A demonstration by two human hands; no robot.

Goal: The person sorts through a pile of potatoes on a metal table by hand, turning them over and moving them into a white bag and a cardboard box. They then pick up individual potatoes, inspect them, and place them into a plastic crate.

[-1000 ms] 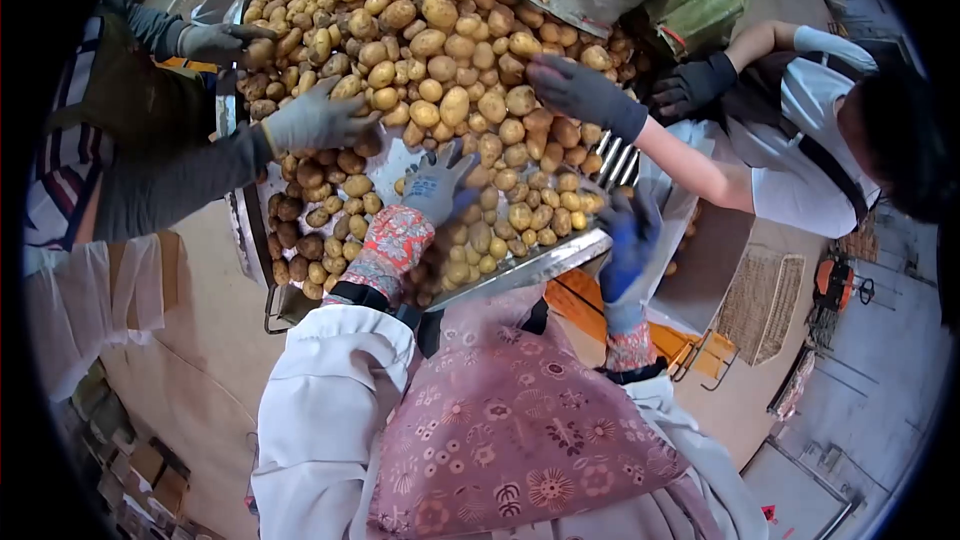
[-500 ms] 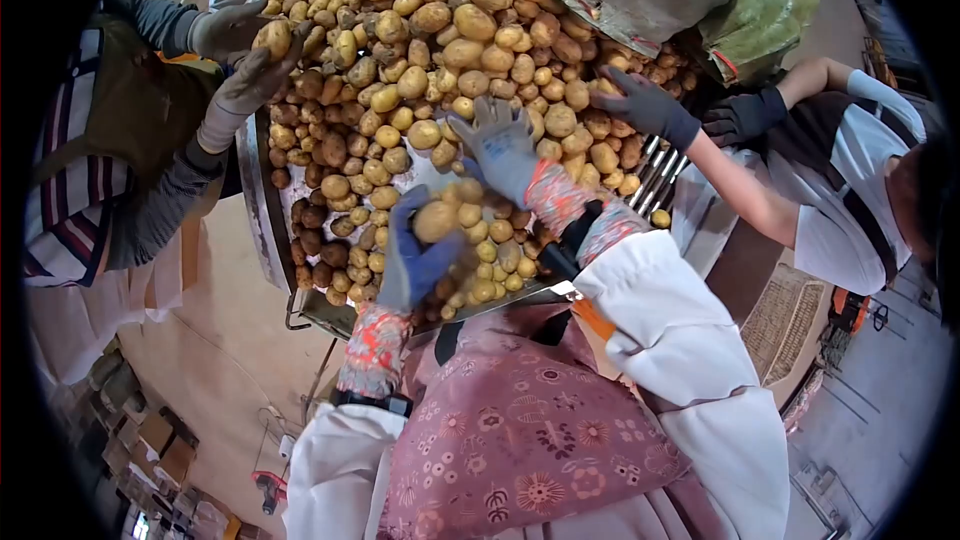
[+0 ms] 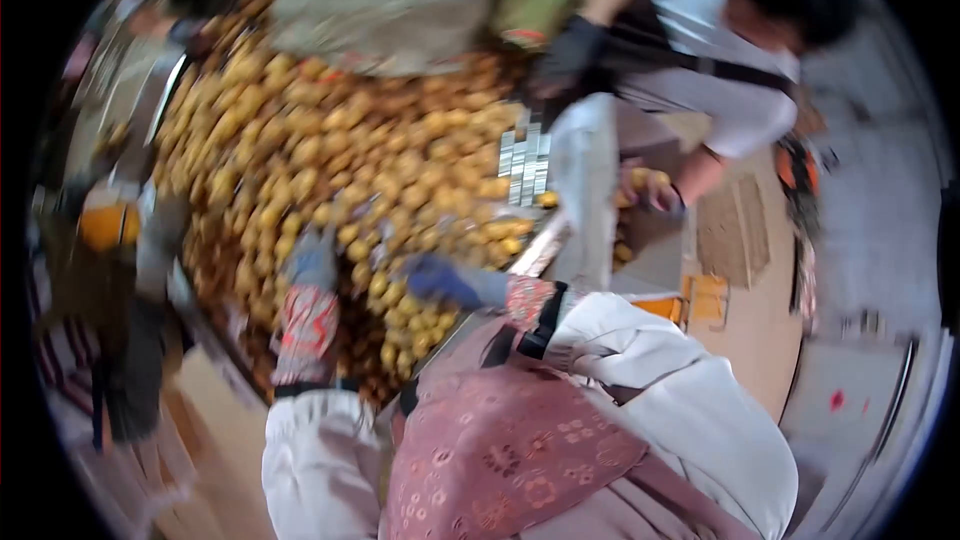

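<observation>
The right hand (image 3: 440,280) has been drawn back towards the rim of the metal table (image 3: 541,244), so it and the left hand (image 3: 312,262) are placed at the potatoes (image 3: 408,325) heaped there, their grips too blurred to be told.

Head view, my feed: heavy motion blur. Potatoes (image 3: 330,155) smear into soft streaks, single outlines mostly lost. Both gloved hands fuzzy, left (image 3: 312,262) and right (image 3: 440,280); I can't resolve fingers cleanly. Apron (image 3: 510,450) print and white sleeves (image 3: 670,390) read somewhat sharper. Light is moderately bright, fairly even; source out of frame. Pale glare on the metal rollers (image 3: 525,160) and tray edge (image 3: 541,245). Darker patch between the forearms. Strong fisheye: floor (image 3: 745,340) and surroundings bend toward the rim, corners black. Left margin dim, hard to read.
</observation>
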